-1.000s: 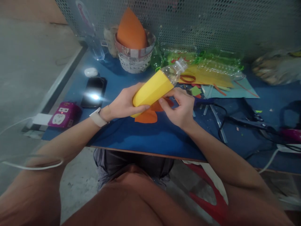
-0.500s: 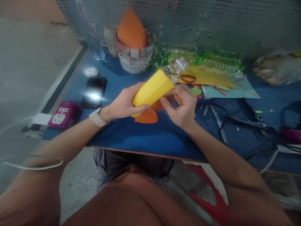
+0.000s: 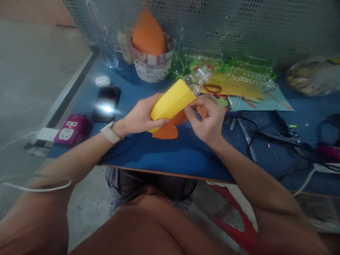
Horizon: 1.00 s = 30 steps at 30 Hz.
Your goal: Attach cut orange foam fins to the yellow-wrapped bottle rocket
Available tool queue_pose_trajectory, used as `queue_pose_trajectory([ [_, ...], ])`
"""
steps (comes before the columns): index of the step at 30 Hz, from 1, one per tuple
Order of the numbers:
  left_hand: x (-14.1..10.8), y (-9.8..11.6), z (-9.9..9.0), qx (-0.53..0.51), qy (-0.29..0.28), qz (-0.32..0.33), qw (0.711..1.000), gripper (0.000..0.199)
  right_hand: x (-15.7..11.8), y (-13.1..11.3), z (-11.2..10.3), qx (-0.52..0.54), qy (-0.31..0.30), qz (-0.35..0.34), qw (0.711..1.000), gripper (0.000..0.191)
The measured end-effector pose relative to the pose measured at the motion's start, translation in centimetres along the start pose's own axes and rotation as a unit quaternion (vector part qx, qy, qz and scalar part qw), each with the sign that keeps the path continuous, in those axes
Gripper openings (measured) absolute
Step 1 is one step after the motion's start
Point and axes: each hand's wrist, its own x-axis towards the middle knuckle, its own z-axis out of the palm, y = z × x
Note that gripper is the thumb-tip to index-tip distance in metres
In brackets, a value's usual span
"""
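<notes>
A clear plastic bottle (image 3: pixel 196 80) wrapped in yellow paper (image 3: pixel 172 101) is tilted above the blue table, its neck pointing up and right. My left hand (image 3: pixel 142 115) is closed around the lower end of the wrapped bottle, thumb across the front. The fingers of my right hand (image 3: pixel 208 117) pinch at the paper's upper right edge, just below the bare plastic; the fingertips are partly hidden. Orange paper pieces (image 3: pixel 166 131) lie beneath the bottle, partly covered by it and by my hands.
A woven basket (image 3: pixel 152 69) holds an orange paper shape (image 3: pixel 148 33). A phone (image 3: pixel 106 104) and purple socket block (image 3: pixel 71 129) lie left. Green plastic bottles (image 3: pixel 247 72), coloured paper sheets (image 3: pixel 276 101) and a corded tool (image 3: pixel 281 138) are to the right.
My right hand has shifted slightly right, still at the paper's edge. The bottle's neck has dipped a little, while my left hand stays in place.
</notes>
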Motion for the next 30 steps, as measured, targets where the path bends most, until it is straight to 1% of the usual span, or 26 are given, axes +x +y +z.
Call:
queue_pose_trajectory([
  [4,-0.1,-0.2,0.0,-0.004,0.009,-0.026,1.000,0.077,0.2,0.1,-0.1,0.003,0.005,-0.007,1.000,0.017],
  [9,0.1,-0.7,-0.2,-0.021,0.030,-0.046,0.998,0.075,0.6,-0.2,-0.5,-0.028,0.036,-0.006,0.999,0.030],
  [13,0.3,-0.9,-0.3,-0.027,0.049,-0.049,0.997,0.073,0.7,0.2,-0.4,-0.019,0.058,-0.018,0.998,0.038],
  [17,0.3,-1.2,-0.4,-0.011,0.061,-0.065,0.996,0.072,0.6,0.7,0.0,0.003,0.045,0.006,0.999,0.042],
  [21,0.1,-2.0,-0.3,0.018,0.077,-0.070,0.994,0.068,0.6,0.8,0.3,0.059,0.031,0.024,0.997,0.042],
  [26,0.0,-2.9,-0.2,0.046,0.093,-0.071,0.992,0.074,0.7,1.0,0.4,0.110,0.024,0.055,0.992,0.048],
  [30,-0.2,-3.2,-0.2,0.056,0.090,-0.064,0.992,0.076,0.7,1.3,0.6,0.135,0.025,0.071,0.988,0.052],
])
